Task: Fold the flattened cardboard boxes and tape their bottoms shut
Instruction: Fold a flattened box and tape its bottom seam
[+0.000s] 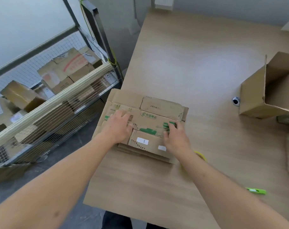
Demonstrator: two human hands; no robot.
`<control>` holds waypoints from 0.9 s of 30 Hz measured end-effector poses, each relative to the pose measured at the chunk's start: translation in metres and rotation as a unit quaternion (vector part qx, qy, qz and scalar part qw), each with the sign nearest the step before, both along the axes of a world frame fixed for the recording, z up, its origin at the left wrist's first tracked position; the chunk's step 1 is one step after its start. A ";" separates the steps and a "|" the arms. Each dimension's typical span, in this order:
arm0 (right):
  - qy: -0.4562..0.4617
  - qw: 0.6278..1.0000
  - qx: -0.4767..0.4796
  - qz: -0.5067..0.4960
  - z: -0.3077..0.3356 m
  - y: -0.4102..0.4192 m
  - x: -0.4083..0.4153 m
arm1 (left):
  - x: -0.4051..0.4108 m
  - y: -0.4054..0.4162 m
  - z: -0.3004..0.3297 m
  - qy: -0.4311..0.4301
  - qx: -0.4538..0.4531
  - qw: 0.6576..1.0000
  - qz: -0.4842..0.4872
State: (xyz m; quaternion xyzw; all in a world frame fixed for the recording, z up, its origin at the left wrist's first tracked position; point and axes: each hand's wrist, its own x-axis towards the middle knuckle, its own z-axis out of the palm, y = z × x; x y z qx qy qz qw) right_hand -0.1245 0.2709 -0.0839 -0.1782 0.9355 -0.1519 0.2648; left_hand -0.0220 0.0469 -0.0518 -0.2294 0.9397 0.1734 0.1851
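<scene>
A stack of flattened cardboard boxes (150, 116) with green print and white stickers lies at the table's left edge, partly overhanging it. My left hand (119, 126) rests flat on the top box's left part, fingers spread and pointing right. On the green print at the right side lies my right hand (175, 138), its fingers slightly bent and the fingertips pressing down. An erected cardboard box (256, 98) stands open at the right of the table, its flaps up.
A wooden table (198, 63) carries a green utility knife (256, 190) at the near right and a yellow loop (200, 154) beside my right wrist. A round cable hole (236, 101) lies by the open box. A wire cage cart (49, 103) full of parcels stands left.
</scene>
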 end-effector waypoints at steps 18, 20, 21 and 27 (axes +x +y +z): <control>0.064 0.912 -0.143 -0.380 0.003 -0.044 0.031 | -0.014 -0.067 -0.031 0.013 0.056 0.994 0.089; 0.071 0.899 -0.163 -0.400 0.020 -0.045 0.037 | -0.014 -0.070 -0.022 0.031 0.081 0.990 0.108; 0.082 0.896 -0.168 -0.403 0.029 -0.044 0.039 | -0.013 -0.071 -0.016 0.048 0.101 0.986 0.120; 0.137 0.869 -0.230 -0.416 0.080 -0.033 0.052 | -0.014 -0.068 0.033 0.157 0.190 0.960 0.135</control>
